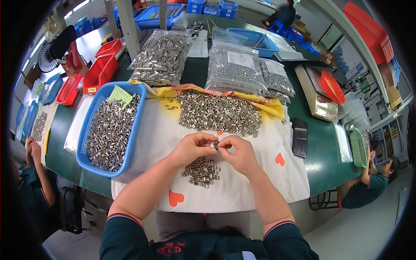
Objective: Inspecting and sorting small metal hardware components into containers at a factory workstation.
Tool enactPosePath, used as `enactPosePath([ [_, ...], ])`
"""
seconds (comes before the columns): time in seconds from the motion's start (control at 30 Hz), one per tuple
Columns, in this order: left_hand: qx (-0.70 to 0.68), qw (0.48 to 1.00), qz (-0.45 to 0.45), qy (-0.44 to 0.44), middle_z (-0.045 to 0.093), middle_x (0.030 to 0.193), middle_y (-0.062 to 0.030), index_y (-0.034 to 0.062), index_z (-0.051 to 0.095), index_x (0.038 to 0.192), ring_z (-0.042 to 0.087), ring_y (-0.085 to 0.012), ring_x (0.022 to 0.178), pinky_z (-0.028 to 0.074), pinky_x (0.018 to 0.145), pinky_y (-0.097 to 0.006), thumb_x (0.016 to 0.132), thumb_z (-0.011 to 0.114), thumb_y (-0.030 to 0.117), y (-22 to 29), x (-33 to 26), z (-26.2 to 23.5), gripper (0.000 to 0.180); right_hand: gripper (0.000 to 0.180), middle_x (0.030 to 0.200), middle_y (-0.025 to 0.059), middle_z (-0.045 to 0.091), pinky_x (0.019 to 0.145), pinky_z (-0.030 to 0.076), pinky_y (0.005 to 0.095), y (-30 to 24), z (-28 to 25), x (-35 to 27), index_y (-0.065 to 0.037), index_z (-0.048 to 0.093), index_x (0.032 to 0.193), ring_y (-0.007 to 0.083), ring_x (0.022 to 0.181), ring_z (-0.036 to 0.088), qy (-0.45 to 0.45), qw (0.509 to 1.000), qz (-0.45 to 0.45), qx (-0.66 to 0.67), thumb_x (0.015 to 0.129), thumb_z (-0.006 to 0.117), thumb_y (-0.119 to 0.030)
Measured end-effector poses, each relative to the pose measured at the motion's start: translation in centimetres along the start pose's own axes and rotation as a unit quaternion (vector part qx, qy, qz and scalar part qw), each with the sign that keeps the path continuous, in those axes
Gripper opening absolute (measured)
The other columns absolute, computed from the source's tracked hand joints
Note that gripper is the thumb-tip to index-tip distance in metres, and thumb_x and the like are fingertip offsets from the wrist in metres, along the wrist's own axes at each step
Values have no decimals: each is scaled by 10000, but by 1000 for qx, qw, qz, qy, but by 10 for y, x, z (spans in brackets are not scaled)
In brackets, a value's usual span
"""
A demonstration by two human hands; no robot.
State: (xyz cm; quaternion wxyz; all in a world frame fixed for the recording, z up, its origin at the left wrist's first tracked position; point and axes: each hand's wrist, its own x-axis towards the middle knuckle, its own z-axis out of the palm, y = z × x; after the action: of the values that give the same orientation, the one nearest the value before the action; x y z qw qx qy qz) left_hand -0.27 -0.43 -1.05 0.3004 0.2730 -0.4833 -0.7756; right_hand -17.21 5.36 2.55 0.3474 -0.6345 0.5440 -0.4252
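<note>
My left hand [190, 149] and my right hand [241, 156] meet above a white cloth [264, 184] printed with red hearts. Between their fingertips is a small shiny metal cylinder [214, 145], pinched from both sides and partly hidden by the fingers. Just below the hands, a small pile of metal cylinders [203, 173] lies on the cloth. Beyond them spreads a larger heap of the same parts [219, 113], bordered by a yellow and orange cloth edge [273, 107]. To the left, a blue basket [104, 171] holds many such cylinders and a green slip [120, 96].
Clear bags of metal parts [160, 54] [236, 65] stand at the back. A black phone [300, 138] lies right of the cloth. Red bins [100, 71] are at left; a red tray [332, 86] sits at right. Co-workers [32, 182] [366, 188] sit on either side.
</note>
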Motion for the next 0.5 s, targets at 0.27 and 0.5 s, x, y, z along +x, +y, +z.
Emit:
enactPosePath([
  [0.27, 28, 999, -8, 16, 600, 881, -27, -13, 566, 1040, 563, -70, 784, 469, 695, -204, 752, 634, 2, 1, -1, 2, 296, 80, 736, 77, 575, 603, 456, 292, 2, 1, 1, -19, 570, 762, 207, 669, 560, 17, 990, -102, -95, 690, 596, -41],
  [0.5, 67, 998, -16, 3, 602, 884, -26, -14, 563, 1055, 562, -70, 785, 465, 665, -195, 767, 622, 16, 1, 2, 7, 295, 89, 738, 85, 572, 619, 459, 302, 6, -2, 1, -20, 552, 750, 223, 680, 560, 36, 990, -89, -106, 679, 598, -47],
])
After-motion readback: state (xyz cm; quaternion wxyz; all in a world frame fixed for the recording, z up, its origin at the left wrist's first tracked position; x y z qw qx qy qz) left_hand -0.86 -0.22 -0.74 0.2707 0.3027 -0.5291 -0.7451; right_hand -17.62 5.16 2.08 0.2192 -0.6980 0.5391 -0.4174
